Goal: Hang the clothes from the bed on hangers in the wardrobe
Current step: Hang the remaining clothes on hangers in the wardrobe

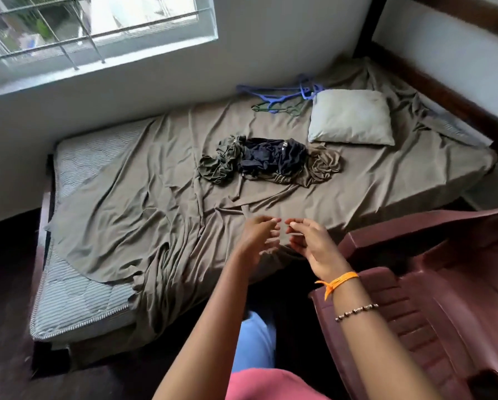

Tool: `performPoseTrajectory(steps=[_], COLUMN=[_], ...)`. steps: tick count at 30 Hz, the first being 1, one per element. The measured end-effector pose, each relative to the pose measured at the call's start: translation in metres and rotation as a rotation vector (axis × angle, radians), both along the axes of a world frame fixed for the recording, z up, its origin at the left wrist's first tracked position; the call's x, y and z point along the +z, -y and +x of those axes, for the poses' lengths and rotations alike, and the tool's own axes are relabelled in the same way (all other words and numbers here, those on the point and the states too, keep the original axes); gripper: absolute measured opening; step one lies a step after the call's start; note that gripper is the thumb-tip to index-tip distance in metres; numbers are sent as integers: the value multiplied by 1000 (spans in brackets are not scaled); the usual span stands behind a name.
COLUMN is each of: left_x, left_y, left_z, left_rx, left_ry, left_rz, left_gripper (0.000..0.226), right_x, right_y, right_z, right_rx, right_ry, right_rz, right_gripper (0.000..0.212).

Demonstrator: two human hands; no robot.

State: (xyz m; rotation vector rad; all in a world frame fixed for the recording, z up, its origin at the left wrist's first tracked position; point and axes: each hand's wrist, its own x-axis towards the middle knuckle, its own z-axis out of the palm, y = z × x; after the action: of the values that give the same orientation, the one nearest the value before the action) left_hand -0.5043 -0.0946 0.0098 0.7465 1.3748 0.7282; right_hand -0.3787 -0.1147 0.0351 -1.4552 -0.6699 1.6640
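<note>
— Hands?
— Lower centre: left hand (258,235) and right hand (310,243) raised side by side over the bed's near edge, fingers loosely curled, grasping nothing. Chair (432,284) at lower right.
— Clothes?
— Centre of frame: clothes (268,160) in a crumpled heap on the sheet (155,197).
— Beyond that?
— Pillow (351,116) at upper right; hangers (282,96) just left of it, near the wall.

Home bedroom: bed (271,197) with rumpled olive sheet (155,203), pillow (350,116), barred window (68,30), maroon plastic chair (429,298).
</note>
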Motion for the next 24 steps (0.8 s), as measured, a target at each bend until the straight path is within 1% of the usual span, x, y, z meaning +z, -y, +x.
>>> performPoseTrajectory(steps=[3,5,6,9,12,14,17,20,22,24], left_x=[-5,-10,-12,-25,-47,-61,-78,-97,-113,-128], left_y=[-84,-133,-155,-201,-238,-258,-286,-316,-331,-342], left_z=[-5,-5,-4,-1,2,6,9,10,10,10], left_rx=[-47,-38,-41,-56,-67,-70,-65,-19,1,6], left_ry=[-15,-17,-17,-26,-34,-33,-30,-49,-66,-71], left_rz=[-49,-87,-105,-182,-281,-334,-378,-392,-407,-438], left_gripper=[9,6,9,18,17,15,16,18,17,17], right_x=[-10,-21,-27,-45,-67,-83,-110,-149,-181,-215], right_y=[-73,-116,-135,-178,-217,-247,-297,-356,-392,-416], right_z=[-8,-9,-9,-5,2,6,7,2,-3,-2], right_rx=[1,-24,-50,-121,-165,-146,-49,124,241,384], right_ry=[13,29,34,57,72,107,154,205,316,490], right_rz=[-34,-75,-93,-155,-219,-251,-266,-240,-215,-195], right_gripper=[24,24,24,25,25,26,27,27,30,31])
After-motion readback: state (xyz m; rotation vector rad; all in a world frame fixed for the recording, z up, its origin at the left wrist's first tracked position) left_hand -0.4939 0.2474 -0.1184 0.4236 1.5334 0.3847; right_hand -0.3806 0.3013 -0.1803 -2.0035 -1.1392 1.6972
